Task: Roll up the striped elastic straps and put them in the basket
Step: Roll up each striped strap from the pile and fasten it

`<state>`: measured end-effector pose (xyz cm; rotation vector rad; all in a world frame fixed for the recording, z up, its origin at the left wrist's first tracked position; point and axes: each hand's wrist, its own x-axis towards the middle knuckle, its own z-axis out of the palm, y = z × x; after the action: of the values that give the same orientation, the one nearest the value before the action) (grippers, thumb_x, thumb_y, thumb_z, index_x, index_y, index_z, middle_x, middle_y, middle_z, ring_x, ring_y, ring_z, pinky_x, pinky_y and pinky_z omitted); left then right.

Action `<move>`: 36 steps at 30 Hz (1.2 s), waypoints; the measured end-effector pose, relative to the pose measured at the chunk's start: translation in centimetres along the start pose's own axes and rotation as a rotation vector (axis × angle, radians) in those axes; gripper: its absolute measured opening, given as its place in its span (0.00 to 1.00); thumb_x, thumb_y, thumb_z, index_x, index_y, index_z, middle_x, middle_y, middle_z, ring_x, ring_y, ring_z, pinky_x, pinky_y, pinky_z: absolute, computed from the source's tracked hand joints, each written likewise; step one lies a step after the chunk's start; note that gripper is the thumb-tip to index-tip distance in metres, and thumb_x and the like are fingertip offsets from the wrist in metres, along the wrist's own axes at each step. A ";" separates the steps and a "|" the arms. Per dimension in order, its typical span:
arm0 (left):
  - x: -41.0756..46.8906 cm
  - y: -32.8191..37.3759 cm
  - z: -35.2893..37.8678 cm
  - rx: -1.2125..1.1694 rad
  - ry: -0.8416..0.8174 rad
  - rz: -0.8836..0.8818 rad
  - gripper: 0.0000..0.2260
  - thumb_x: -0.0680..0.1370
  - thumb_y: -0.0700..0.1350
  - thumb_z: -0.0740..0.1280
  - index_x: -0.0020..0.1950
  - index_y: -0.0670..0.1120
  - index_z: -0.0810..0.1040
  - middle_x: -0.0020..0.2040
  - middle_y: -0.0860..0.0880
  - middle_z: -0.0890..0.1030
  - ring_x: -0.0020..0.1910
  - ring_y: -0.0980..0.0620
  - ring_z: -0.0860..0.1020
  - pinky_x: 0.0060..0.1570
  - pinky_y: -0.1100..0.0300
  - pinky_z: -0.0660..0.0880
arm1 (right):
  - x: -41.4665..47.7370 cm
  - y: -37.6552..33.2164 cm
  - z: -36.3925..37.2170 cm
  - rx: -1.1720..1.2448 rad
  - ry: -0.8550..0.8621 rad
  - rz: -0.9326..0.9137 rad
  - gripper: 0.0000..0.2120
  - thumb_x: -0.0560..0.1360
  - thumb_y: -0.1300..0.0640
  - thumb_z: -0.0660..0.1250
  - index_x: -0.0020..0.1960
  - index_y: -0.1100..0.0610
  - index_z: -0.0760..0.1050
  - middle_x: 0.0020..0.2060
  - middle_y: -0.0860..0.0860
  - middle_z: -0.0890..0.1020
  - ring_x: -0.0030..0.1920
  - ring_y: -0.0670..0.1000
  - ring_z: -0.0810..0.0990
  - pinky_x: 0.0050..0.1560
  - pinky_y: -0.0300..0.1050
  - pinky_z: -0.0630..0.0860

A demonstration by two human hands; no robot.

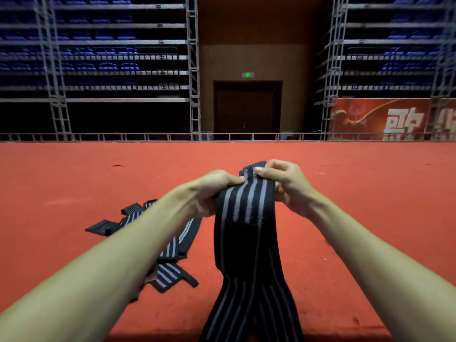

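Closest to the camera, the held strap (246, 243), black with pale grey stripes, rises from the bottom edge of the view in two overlapping lengths. It narrows at the middle and widens again toward the hands. Both bare forearms reach forward on either side of it.

The left hand (212, 191) grips the strap's left edge near the top, with the fingers curled under the fabric and the thumb pressed on top. The right hand (286, 186) pinches the right edge at the same height, its thumb tip on the striped face and its bent fingers behind. Between the two thumbs the strap's top end seems folded over on itself, but the fold is partly hidden, so I cannot tell how far it is rolled.

The strap is held up above the red carpet (357, 193). To the left, partly under the left forearm, the loose straps (172, 245) lie on the carpet in a flat, tangled heap with several ends sticking out.

Beyond the carpet's far edge runs a low metal railing (148, 137). Behind it on the right hangs a red banner (370, 119) with white characters. In the centre stands a dark door (247, 107) with a small green sign (248, 75) above it. Tiers of blue seats (98, 50) fill the frames on both sides.
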<state>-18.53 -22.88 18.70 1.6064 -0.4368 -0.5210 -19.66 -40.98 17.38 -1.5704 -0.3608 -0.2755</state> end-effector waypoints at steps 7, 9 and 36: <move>-1.7 3.6 1.1 -0.203 -0.101 0.144 0.14 0.83 0.42 0.55 0.51 0.36 0.77 0.44 0.40 0.83 0.38 0.48 0.82 0.41 0.57 0.81 | 0.8 -4.1 0.2 0.151 0.024 -0.081 0.09 0.74 0.58 0.70 0.37 0.55 0.74 0.34 0.53 0.77 0.34 0.53 0.75 0.36 0.45 0.71; 0.2 2.8 1.1 -0.034 0.084 0.187 0.12 0.82 0.40 0.56 0.51 0.36 0.76 0.50 0.37 0.81 0.44 0.46 0.80 0.47 0.54 0.78 | 1.6 -2.6 -0.1 0.024 0.092 -0.044 0.06 0.74 0.58 0.70 0.41 0.58 0.76 0.34 0.54 0.78 0.33 0.52 0.76 0.35 0.44 0.72; 19.5 -23.0 -3.1 0.111 0.436 0.259 0.07 0.82 0.37 0.59 0.57 0.44 0.73 0.51 0.50 0.79 0.49 0.58 0.78 0.47 0.72 0.73 | 5.5 26.7 -2.1 0.003 0.260 0.343 0.07 0.75 0.63 0.69 0.52 0.57 0.81 0.45 0.53 0.84 0.34 0.44 0.81 0.28 0.37 0.72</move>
<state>-1.27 -29.09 -5.50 1.6825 -0.3388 0.0541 -4.01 -43.06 -4.96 -1.5419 0.1116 -0.2080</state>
